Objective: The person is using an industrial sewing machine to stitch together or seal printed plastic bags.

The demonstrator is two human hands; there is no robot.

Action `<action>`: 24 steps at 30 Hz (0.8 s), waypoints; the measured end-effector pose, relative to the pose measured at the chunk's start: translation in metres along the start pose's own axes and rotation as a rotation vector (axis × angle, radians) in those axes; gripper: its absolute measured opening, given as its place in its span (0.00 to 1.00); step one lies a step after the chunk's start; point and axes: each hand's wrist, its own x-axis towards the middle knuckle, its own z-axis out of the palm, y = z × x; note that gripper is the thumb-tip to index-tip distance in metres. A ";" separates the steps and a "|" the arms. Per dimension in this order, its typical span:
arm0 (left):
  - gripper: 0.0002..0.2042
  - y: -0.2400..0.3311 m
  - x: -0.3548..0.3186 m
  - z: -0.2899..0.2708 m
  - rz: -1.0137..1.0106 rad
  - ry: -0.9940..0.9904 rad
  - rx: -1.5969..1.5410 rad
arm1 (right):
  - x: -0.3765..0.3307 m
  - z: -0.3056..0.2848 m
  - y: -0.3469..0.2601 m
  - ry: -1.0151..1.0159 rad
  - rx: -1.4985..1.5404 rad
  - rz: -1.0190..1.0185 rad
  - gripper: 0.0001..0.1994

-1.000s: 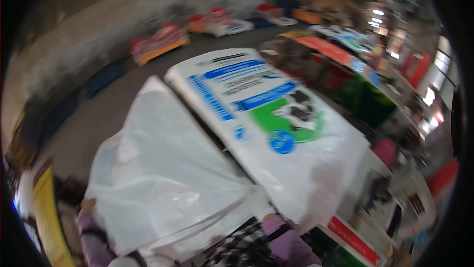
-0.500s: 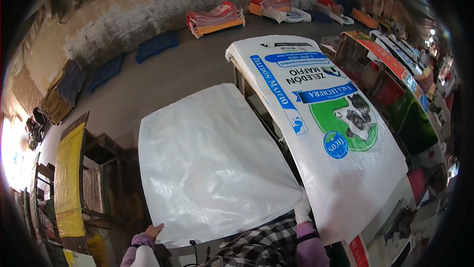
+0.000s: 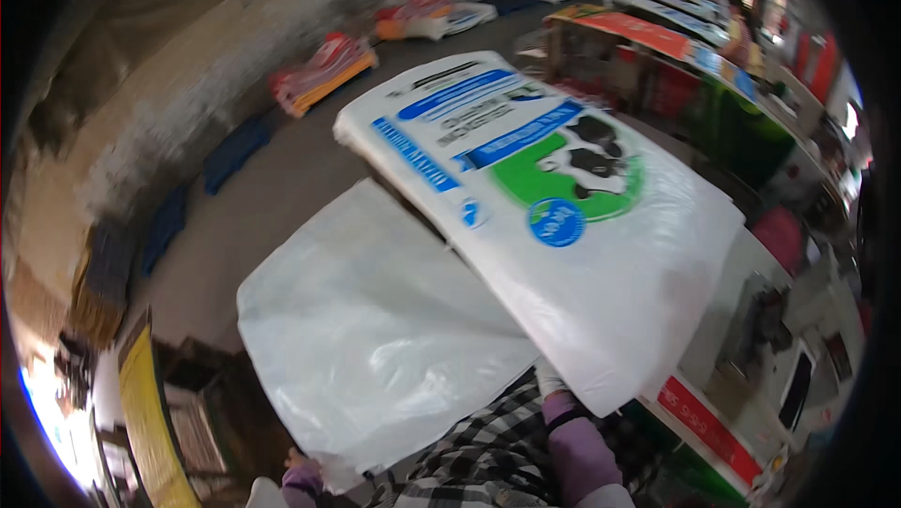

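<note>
A plain white woven plastic sack (image 3: 375, 311) lies spread in front of me, its surface creased and shiny. At its near left corner my left hand (image 3: 298, 461) is closed on the edge, its fingers partly blurred. My right hand (image 3: 549, 379), in a white covering, is closed at the sack's near right corner; its fingertips are partly hidden. Beside it on the right stands a stack of printed white sacks (image 3: 657, 292) showing a cow's head on a green circle and blue bands. The stack's edge overlaps the right side of the plain sack in view.
Bundles of folded sacks (image 3: 324, 71) and blue bundles (image 3: 235, 151) lie along the wall on the floor. To the left is a rack with a yellow panel (image 3: 155, 414). A cluttered bench with a phone (image 3: 799, 386) stands at right. Far right, another person (image 3: 739, 34) is beside long tables.
The view has swung to the right, bringing more of the right-hand bench into sight. Both hands remain at the plain sack's near corners, and its near part looks more creased.
</note>
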 end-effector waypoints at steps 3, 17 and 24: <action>0.32 0.099 -0.029 -0.039 0.448 0.274 0.186 | 0.003 -0.007 0.009 0.151 -0.039 0.056 0.21; 0.11 0.527 -0.457 0.005 2.299 -0.442 0.228 | -0.101 -0.175 -0.056 -0.164 0.381 -0.156 0.14; 0.05 0.552 -0.420 -0.012 1.740 -1.200 -0.058 | -0.090 -0.253 -0.036 0.161 0.525 -0.052 0.10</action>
